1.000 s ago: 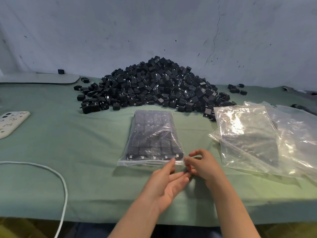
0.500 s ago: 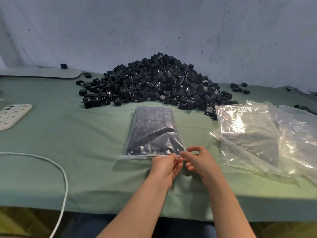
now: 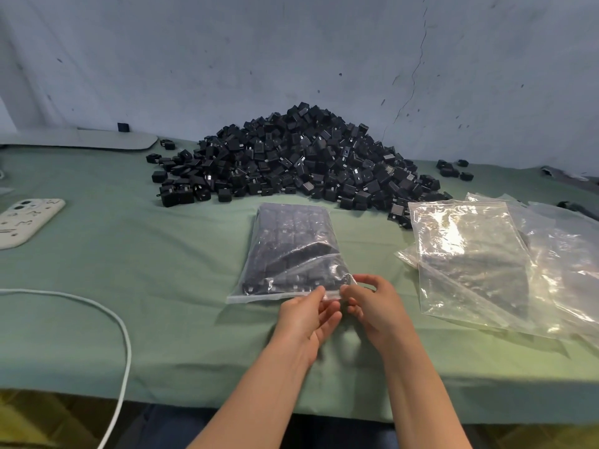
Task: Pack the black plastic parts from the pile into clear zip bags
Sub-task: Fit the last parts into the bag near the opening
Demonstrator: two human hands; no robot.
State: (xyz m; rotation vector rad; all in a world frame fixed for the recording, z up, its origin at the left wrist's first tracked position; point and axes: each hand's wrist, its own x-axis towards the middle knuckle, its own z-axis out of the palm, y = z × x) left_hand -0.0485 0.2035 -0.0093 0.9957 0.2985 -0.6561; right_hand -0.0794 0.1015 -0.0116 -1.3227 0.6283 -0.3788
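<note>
The left hand (image 3: 306,315) and right hand (image 3: 377,306) meet at the near edge of the filled zip bag (image 3: 291,251). Each pinches its zip strip (image 3: 259,297) near the right end, fingertips almost touching. The strip runs crosswise, and its free stretch lies leftward, on the left hand's side, so a sealing slide likely goes that way. The bag's long axis points away toward the pile of black plastic parts (image 3: 291,163). Empty zip bags (image 3: 470,254) lie to the right.

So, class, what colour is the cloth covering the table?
Muted green; the plain fabric table cloth shows best in the head view.
</note>
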